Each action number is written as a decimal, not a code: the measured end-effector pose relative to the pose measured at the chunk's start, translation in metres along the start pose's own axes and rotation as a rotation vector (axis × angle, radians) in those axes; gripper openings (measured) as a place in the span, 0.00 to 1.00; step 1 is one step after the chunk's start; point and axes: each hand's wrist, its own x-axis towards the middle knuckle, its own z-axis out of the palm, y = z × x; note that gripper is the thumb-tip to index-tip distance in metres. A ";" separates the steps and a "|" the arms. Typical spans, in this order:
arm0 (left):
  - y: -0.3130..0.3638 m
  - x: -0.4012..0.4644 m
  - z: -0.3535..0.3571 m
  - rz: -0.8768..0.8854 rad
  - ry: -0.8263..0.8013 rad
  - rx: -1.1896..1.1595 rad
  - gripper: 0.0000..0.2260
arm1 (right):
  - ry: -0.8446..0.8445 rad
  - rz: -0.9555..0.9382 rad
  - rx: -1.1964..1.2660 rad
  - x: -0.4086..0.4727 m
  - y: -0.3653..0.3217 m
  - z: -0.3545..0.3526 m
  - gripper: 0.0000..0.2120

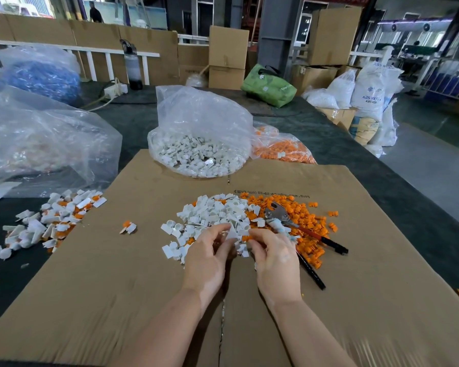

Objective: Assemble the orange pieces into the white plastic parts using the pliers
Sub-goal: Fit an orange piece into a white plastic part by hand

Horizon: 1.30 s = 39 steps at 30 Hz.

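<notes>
Pinching a white plastic part [232,235] at frame centre, the left hand [206,263] meets the right hand [274,258], whose fingertips grip an orange piece [245,238]. Pliers [297,226] lie untouched on the orange pile [302,218], right of centre on the cardboard sheet [117,287].

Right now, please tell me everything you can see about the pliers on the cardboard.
The pliers lie flat on the cardboard sheet, on the pile of orange pieces, with no hand holding them. The head is bare silver metal with round rivets and points away from the person. Two thin handles, red then black at the tips, spread apart toward the person. The right hand covers part of one handle.
</notes>
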 end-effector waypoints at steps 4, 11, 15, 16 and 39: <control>0.000 0.000 -0.001 -0.003 -0.003 -0.045 0.09 | 0.023 -0.024 0.014 -0.001 -0.001 0.000 0.03; -0.001 0.000 0.000 -0.022 0.001 -0.101 0.08 | 0.069 -0.102 -0.063 -0.002 -0.002 0.001 0.06; -0.002 0.002 0.000 -0.053 -0.002 -0.150 0.06 | 0.053 -0.140 -0.099 -0.003 -0.001 0.002 0.07; -0.003 0.002 -0.001 -0.059 -0.006 -0.158 0.05 | 0.045 -0.146 -0.119 -0.003 0.000 0.003 0.07; 0.001 -0.002 -0.004 -0.091 -0.087 -0.212 0.08 | 0.126 -0.217 -0.071 -0.004 0.000 0.002 0.08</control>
